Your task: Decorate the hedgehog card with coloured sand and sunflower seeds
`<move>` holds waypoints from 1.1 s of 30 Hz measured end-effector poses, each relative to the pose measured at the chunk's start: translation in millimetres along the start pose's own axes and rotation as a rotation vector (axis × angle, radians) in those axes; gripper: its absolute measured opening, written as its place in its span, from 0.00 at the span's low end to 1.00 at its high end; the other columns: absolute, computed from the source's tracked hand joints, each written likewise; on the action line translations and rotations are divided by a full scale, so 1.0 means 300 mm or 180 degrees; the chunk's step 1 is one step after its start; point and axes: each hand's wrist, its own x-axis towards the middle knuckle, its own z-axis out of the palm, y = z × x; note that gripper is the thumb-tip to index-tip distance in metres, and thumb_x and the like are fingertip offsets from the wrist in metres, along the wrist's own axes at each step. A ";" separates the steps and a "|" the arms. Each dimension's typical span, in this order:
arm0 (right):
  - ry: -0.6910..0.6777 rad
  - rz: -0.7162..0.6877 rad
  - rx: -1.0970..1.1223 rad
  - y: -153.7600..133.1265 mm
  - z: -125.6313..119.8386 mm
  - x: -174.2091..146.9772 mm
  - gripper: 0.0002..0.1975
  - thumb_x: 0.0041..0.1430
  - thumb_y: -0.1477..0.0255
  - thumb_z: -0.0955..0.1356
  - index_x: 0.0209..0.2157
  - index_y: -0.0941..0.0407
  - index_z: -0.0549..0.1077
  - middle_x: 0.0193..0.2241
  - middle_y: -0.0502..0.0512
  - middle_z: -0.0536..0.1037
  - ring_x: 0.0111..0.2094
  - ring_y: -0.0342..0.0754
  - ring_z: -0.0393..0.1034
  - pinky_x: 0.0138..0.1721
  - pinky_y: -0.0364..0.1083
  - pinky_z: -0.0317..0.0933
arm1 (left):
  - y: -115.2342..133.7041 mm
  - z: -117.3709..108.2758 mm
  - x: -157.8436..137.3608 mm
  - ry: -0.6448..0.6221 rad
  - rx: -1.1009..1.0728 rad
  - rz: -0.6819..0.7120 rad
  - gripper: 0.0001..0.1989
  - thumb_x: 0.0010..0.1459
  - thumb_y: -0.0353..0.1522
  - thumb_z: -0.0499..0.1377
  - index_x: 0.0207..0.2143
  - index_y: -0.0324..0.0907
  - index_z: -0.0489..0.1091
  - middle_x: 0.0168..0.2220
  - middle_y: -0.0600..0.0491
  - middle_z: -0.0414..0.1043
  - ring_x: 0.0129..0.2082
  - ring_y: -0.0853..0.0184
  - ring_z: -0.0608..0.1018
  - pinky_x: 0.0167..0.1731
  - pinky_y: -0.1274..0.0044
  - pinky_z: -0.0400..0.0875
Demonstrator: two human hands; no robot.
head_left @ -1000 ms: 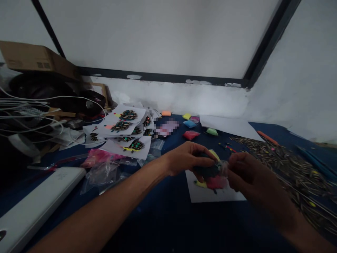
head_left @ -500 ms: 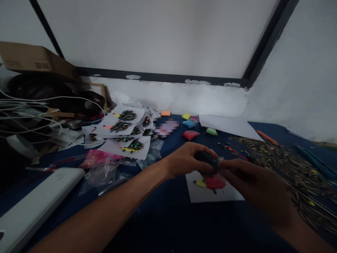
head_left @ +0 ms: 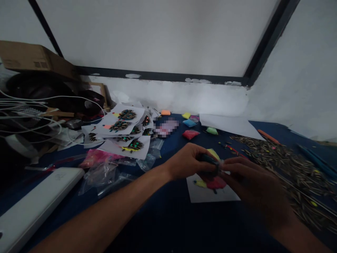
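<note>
A: ok so on this worktop (head_left: 171,225), what's up near the front edge?

B: a white sheet (head_left: 196,197) with a red and yellow shape (head_left: 215,183) on it. I'd do any tugging off to one side so nothing drops on that.

A: and the hands?

B: just above it, toward the sheet's far edge. Left hand (head_left: 184,161) has thumb and fingers clamped round a dark packet (head_left: 207,160). Right hand (head_left: 256,184) has its fingertips together on clear plastic (head_left: 221,166) at the packet's end. Pretty blurry, can't tell how much they've got.

A: tips?

B: imo hold snug with the left, no squashing, small pulls instead of one yank. Don't swing into the pile of thin bits (head_left: 297,172) by the right edge. Red packet (head_left: 191,134) and green packet (head_left: 212,131) sit toward the back edge, well clear.
</note>
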 end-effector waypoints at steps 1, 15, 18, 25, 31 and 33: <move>0.0028 -0.0033 -0.0031 0.000 0.002 -0.001 0.06 0.58 0.68 0.69 0.30 0.51 0.79 0.33 0.53 0.81 0.25 0.45 0.76 0.24 0.42 0.67 | 0.003 0.004 -0.003 0.0012 0.0049 -0.0009 0.08 0.52 0.23 0.65 0.37 0.32 0.76 0.25 0.53 0.76 0.24 0.72 0.78 0.33 0.76 0.76; 0.0107 -0.0220 -0.0450 0.018 -0.001 -0.011 0.07 0.60 0.69 0.67 0.33 0.51 0.79 0.33 0.52 0.82 0.27 0.46 0.77 0.26 0.43 0.69 | 0.010 0.022 -0.011 -0.0283 0.0221 -0.0153 0.09 0.62 0.27 0.59 0.43 0.32 0.75 0.28 0.52 0.75 0.22 0.74 0.77 0.33 0.76 0.76; 0.0117 -0.0261 -0.0530 0.017 0.005 -0.018 0.07 0.60 0.70 0.67 0.32 0.51 0.79 0.32 0.53 0.81 0.28 0.47 0.77 0.27 0.43 0.69 | 0.008 0.030 -0.012 -0.0305 0.0241 -0.0227 0.09 0.61 0.26 0.59 0.43 0.31 0.75 0.27 0.52 0.75 0.22 0.74 0.76 0.33 0.75 0.76; 0.0311 -0.0421 -0.0670 0.007 0.000 -0.009 0.05 0.56 0.72 0.68 0.29 0.51 0.76 0.35 0.53 0.77 0.33 0.49 0.76 0.32 0.45 0.69 | -0.004 0.025 -0.006 -0.0248 0.0256 -0.0167 0.18 0.60 0.26 0.60 0.53 0.34 0.71 0.26 0.53 0.75 0.21 0.73 0.77 0.32 0.75 0.76; 0.0428 0.0153 -0.0001 0.001 -0.023 0.004 0.05 0.55 0.69 0.69 0.25 0.51 0.74 0.39 0.55 0.76 0.38 0.51 0.75 0.36 0.47 0.70 | -0.003 0.009 -0.004 -0.0115 0.0117 -0.0017 0.20 0.57 0.23 0.59 0.53 0.36 0.71 0.30 0.53 0.75 0.22 0.74 0.76 0.29 0.77 0.75; 0.0513 0.0501 0.0370 -0.001 -0.028 0.007 0.05 0.55 0.67 0.70 0.26 0.51 0.74 0.40 0.56 0.77 0.40 0.53 0.76 0.35 0.47 0.70 | 0.004 0.007 -0.003 -0.0047 0.0140 -0.0017 0.17 0.55 0.21 0.58 0.47 0.35 0.75 0.30 0.53 0.75 0.23 0.74 0.76 0.29 0.78 0.74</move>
